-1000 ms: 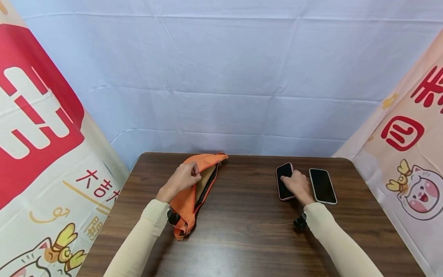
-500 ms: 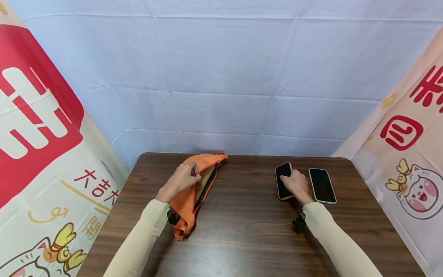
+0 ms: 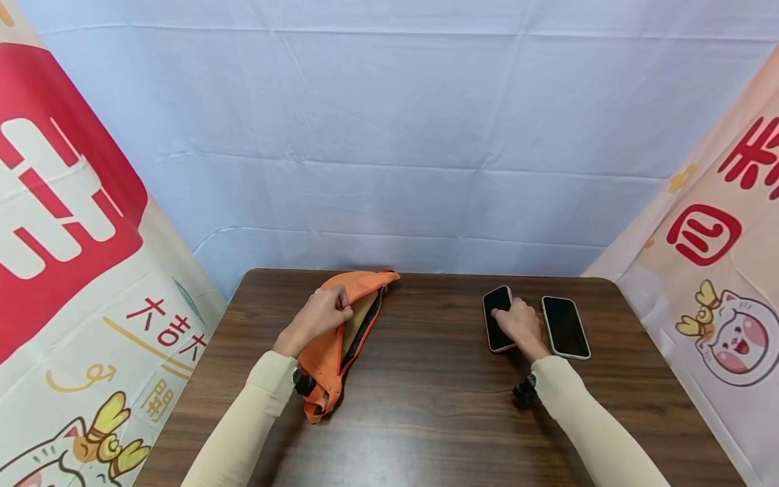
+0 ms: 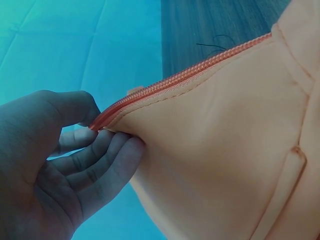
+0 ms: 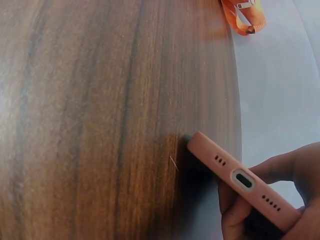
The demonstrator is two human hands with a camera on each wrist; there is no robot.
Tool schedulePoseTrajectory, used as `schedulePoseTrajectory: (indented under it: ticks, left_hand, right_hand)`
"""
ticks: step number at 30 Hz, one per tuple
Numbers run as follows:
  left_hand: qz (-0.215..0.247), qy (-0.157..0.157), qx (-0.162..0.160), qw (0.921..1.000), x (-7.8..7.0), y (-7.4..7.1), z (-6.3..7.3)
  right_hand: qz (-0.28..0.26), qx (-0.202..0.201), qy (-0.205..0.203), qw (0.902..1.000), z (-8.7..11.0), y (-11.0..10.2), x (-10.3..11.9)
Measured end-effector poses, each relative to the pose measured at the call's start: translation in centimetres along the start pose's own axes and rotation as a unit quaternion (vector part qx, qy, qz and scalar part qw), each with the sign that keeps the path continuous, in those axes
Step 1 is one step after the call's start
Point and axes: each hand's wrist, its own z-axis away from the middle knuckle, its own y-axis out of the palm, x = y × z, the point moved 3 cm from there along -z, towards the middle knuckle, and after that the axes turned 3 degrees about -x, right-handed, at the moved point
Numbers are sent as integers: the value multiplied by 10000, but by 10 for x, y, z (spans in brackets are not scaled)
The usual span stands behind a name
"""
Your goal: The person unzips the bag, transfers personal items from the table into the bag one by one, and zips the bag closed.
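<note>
At the back left of the table, my left hand [image 3: 319, 314] pinches the zippered edge of an orange waist bag [image 3: 322, 355]. In the left wrist view, thumb and fingers hold the end of the orange zipper [image 4: 185, 75], pulling the fabric taut. The bag's mouth gapes and shows a tan lining [image 3: 360, 318]. Over on the right, my right hand [image 3: 525, 325] grips a phone in a pink case [image 3: 496, 321]. Its charging-port end [image 5: 260, 192] faces the right wrist camera, tilted above a shadow on the wood, with fingers wrapped around the case.
A second phone with a pale case [image 3: 567, 328] lies face up just right of my right hand. The brown wooden table [image 3: 426, 392] ends at a pale cloth backdrop [image 3: 426, 135]. Printed banners [image 3: 730, 304] hang at both sides.
Both hands keep their holds on the bag and the phone. Only a very slight shift of the head view shows.
</note>
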Motion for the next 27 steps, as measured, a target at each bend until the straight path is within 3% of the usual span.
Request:
schedulePoseTrajectory:
  ticks: [27]
  left_hand:
    - [35,8,0,10000,-4,-4,2]
  right_hand:
    - [26,-174,-92,9998,2,-6,6]
